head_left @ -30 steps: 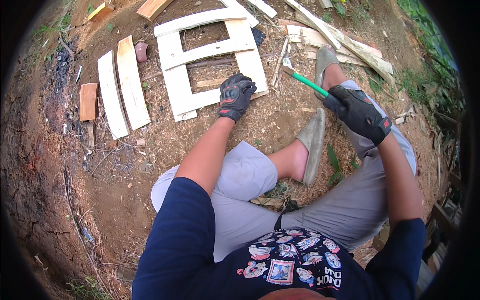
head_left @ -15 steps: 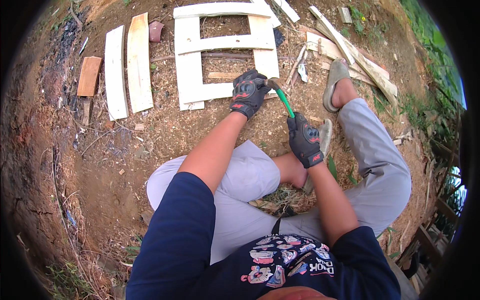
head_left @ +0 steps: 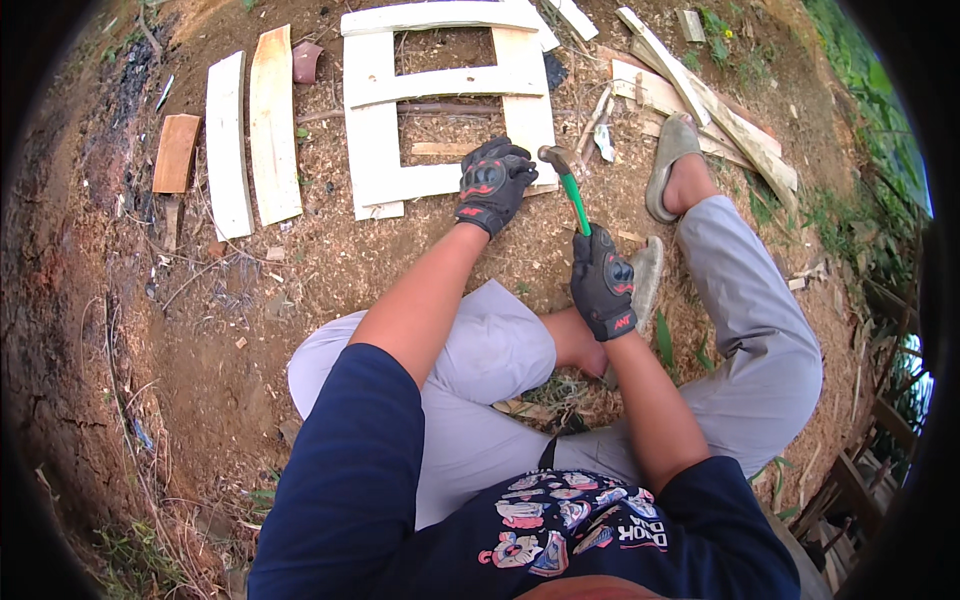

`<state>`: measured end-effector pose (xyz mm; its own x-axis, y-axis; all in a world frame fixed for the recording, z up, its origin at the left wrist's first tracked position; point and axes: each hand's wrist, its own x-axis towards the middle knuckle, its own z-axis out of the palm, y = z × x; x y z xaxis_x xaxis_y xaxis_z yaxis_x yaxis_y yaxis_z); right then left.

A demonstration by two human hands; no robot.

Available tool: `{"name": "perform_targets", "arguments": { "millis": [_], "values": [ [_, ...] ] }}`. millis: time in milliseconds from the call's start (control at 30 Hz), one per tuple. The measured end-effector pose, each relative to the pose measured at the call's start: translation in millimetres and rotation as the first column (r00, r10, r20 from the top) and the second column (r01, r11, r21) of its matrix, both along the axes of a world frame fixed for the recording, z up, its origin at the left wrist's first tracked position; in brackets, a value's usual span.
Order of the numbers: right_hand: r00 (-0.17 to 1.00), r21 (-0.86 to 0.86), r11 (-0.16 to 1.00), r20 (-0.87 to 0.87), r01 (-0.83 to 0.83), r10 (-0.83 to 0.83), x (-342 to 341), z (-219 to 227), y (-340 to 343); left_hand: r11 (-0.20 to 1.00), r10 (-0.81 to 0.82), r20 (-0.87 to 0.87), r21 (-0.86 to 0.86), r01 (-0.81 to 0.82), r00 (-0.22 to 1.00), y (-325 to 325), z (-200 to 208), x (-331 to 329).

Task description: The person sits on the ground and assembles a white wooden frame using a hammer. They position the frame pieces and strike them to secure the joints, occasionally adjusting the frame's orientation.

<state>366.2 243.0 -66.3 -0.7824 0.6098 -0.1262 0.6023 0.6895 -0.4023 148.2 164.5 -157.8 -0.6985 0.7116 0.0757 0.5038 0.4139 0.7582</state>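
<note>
My right hand (head_left: pixel 603 282), in a black glove, is wrapped round the green handle of a claw hammer (head_left: pixel 572 192). The hammer's head points away from me, just right of my left hand (head_left: pixel 492 183). That hand, gloved too, is at the near right corner of a pale wooden frame (head_left: pixel 372 130), with its fingers drawn together in a pinch. Whatever sits between its fingertips is too small to make out. The frame lies flat on the ground and has two upright boards joined by three crosspieces.
Two loose pale boards (head_left: pixel 231 145) and a short brown block (head_left: pixel 177 153) lie left of the frame. Several long planks (head_left: pixel 700 120) are piled at the far right, beside my sandalled foot (head_left: pixel 675 165). Wood chips litter the soil.
The hammer's head has come away from over the frame's corner to beside my left hand. My left hand stays at the corner, its fingers slightly shifted.
</note>
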Motion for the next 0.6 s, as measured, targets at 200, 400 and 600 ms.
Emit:
{"name": "perform_targets", "arguments": {
  "millis": [200,400,600],
  "values": [
    [0.999,0.04,0.998,0.005,-0.038,0.038,3,-9,1,1.0,0.0,-0.016,-0.015,0.0,1.0,-1,-5,-1],
    [0.992,-0.044,0.999,0.122,-0.023,0.028,0,-10,4,0.99,0.016,0.062,-0.144,-0.007,0.998,4,9,1],
    [0.998,-0.04,0.999,0.059,-0.008,0.011,-5,-1,1,0.994,-0.001,-0.004,-0.11,0.0,1.0,-1,-2,-1]
  ]
}}
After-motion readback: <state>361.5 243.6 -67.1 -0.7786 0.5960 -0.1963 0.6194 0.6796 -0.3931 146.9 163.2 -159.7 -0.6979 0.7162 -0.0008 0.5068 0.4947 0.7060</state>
